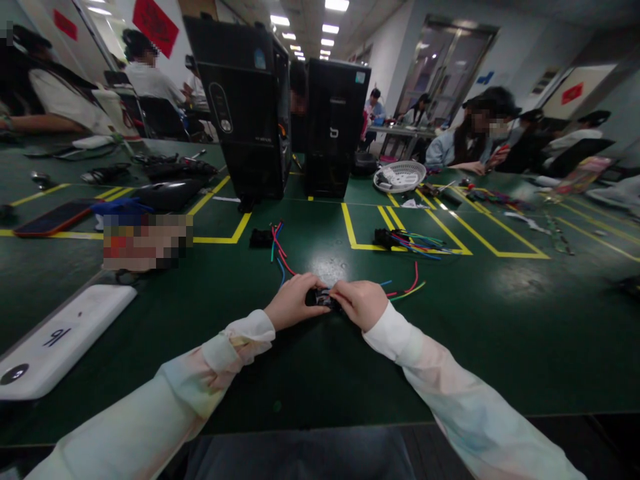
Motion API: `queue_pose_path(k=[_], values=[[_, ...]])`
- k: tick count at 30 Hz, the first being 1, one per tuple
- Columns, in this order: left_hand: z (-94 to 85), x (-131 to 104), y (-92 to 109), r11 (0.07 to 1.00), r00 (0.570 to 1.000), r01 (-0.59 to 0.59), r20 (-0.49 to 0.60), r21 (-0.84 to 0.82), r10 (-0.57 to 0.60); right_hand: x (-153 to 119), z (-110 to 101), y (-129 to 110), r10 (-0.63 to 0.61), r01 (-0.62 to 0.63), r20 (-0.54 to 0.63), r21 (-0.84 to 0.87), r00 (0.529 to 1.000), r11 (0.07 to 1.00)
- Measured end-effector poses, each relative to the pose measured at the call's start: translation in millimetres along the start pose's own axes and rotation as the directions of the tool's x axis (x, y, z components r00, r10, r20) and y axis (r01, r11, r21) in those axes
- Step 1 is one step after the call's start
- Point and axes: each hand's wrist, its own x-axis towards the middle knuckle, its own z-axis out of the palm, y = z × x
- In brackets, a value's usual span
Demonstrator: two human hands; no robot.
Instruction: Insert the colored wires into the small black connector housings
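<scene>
Between my two hands, low over the green table [310, 373], is a small black part [323, 299]. My left hand [296, 301] grips its left side, thumb below and fingers above. On its right side my right hand [361, 301] pinches it with fingers pressed together. Red, green and blue wires [407, 290] stick out past my right hand, and more wires [279, 250] show above my left hand. Those upper wires run by a black connector [261, 238]. Another black connector [384, 239] with a bundle of coloured wires lies further right.
Two black computer cases [250, 113] stand at the back. A white basket [407, 177] is to their right. On the left lie a white device [65, 340], a phone [57, 218] and black cables [165, 167]. People sit at tables beyond.
</scene>
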Motion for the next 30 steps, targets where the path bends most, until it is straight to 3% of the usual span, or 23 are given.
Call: queue_pose_path(k=[4, 15, 21, 30], values=[[0.7, 0.4, 0.1, 1.000, 1.000, -0.003, -0.009, -0.007, 0.003, 3.1, -4.0, -1.2, -0.108, 0.108, 0.002, -0.016, 0.994, 0.994], [0.2, 0.5, 0.7, 1.000, 1.000, -0.001, 0.002, 0.002, 0.001, 5.1, -1.4, -0.8, -0.203, 0.208, 0.085, -0.043, 0.975, 0.977], [0.5, 0.3, 0.9, 1.000, 1.000, 0.020, -0.006, -0.008, -0.020, 4.7, -2.5, -0.3, -0.213, 0.216, 0.079, -0.029, 0.974, 0.976], [0.3, -0.5, 1.6, 1.000, 1.000, 0.013, -0.011, -0.002, -0.013, 4.3, -0.3, -8.9, -0.178, 0.173, -0.028, -0.136, 0.984, 0.975]])
